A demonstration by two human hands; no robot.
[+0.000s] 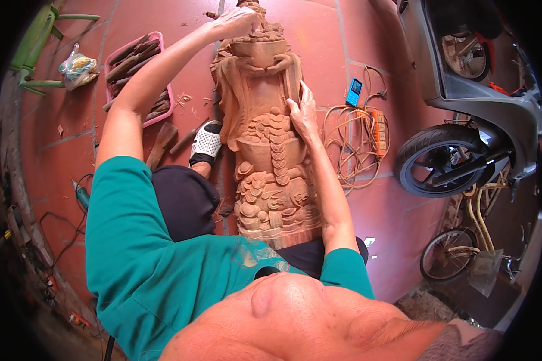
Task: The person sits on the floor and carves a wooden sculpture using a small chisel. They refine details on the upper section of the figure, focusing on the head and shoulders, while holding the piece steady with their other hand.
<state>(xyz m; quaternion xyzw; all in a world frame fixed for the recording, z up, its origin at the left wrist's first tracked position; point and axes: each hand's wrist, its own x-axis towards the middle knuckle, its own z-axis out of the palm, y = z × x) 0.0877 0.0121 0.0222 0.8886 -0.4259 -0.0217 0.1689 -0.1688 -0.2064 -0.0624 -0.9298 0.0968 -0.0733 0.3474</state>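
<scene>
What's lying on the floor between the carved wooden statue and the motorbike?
In the head view, a tangled tan cord, an orange power strip and a small blue phone lie on the red tiles between the statue and the motorbike.

Matt, rough wooden statue (275,147).

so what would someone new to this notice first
Most likely the big carved brown figure, stretched lengthwise down the middle on the red tiled floor, with the left hand at its upper end and the right hand against its right side. Next, probably the grey motorbike on the right, then the pink basket of dark pieces to the figure's left.
</scene>
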